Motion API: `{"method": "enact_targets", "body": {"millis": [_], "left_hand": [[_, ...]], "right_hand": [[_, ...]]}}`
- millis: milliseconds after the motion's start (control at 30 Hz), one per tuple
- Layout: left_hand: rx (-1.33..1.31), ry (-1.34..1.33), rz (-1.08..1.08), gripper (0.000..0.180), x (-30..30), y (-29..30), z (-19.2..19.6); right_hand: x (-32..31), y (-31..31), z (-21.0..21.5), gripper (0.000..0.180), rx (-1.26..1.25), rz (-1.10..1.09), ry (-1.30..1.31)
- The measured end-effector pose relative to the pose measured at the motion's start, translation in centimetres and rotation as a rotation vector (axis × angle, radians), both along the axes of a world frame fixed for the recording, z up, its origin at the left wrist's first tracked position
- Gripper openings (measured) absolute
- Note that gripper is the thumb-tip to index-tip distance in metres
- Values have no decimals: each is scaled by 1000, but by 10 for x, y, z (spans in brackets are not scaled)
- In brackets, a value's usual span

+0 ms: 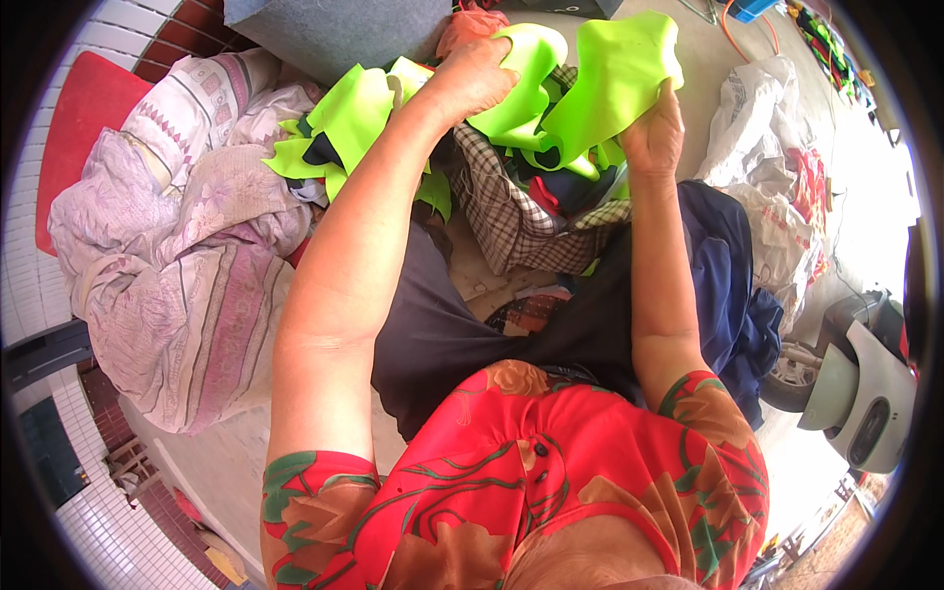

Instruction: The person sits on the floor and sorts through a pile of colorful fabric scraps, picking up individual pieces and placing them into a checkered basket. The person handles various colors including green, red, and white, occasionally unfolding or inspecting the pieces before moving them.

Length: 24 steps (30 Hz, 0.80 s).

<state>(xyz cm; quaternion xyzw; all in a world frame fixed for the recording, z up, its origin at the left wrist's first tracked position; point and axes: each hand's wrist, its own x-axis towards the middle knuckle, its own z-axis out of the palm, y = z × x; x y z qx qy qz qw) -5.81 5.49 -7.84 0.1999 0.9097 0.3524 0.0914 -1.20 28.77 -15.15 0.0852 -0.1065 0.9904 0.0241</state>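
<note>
Both my arms reach forward over a brown-and-white checked bag [506, 221] that stands open between my legs. My left hand [474, 79] is closed on the edge of a neon yellow-green piece of fabric [526, 88]. My right hand [655, 136] pinches the right edge of a wide neon piece of fabric [624, 74] between thumb and fingers, holding it up above the bag. Whether both hands hold one joined piece is unclear. Dark and red cloth shows inside the bag. More neon scraps [349, 118] lie to the left, beyond my left forearm.
A heap of pale patterned bedding [197, 226] lies at the left against a red panel [84, 128]. Behind the bag stands a grey-blue container [334, 34]. White plastic sacks [762, 147] lie at the right, with a grey wheeled machine [860, 388] nearer me. Dark blue cloth [728, 265] lies beside my right leg.
</note>
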Motion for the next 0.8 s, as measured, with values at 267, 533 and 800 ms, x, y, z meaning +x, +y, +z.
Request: {"method": "enact_targets", "body": {"millis": [267,533,800], "left_hand": [[209,-172,-329,46,19,20,17],[444,-130,-86,42,-7,20,-35],[618,-317,228,19,3,4,37]], "right_hand": [[15,-53,24,38,400,-56,-41],[17,-59,35,44,462,54,76],[-6,-21,-19,32,887,-126,-126]]}}
